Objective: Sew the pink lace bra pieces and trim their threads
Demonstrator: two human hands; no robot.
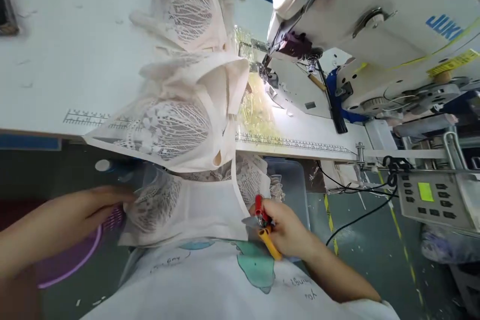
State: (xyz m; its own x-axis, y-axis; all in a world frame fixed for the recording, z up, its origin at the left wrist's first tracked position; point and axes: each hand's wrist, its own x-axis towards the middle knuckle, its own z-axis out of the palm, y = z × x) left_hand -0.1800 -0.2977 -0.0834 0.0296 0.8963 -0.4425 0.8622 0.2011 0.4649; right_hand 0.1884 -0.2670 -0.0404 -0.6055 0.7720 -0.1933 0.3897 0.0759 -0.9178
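Observation:
A cream lace bra (210,207) hangs over the table's front edge, in front of my body. At its left end, the slightly blurred fingers of my left hand (95,205) come together at the lace cup's edge. My right hand (287,227) is closed around small scissors (265,230) with red and orange handles. Their blade points left and lies against the bra's right side. Another lace bra piece (176,130) lies above, partly over the edge, joined to or overlapping further cream pieces (191,15) up the table.
A JUKI sewing machine (375,15) stands at the right with its lamp lit. Rulers (296,143) run along the white table's (48,70) edge. Below are a purple basket (75,265), a clear plastic bin (294,185) and a control panel (435,197) with cables.

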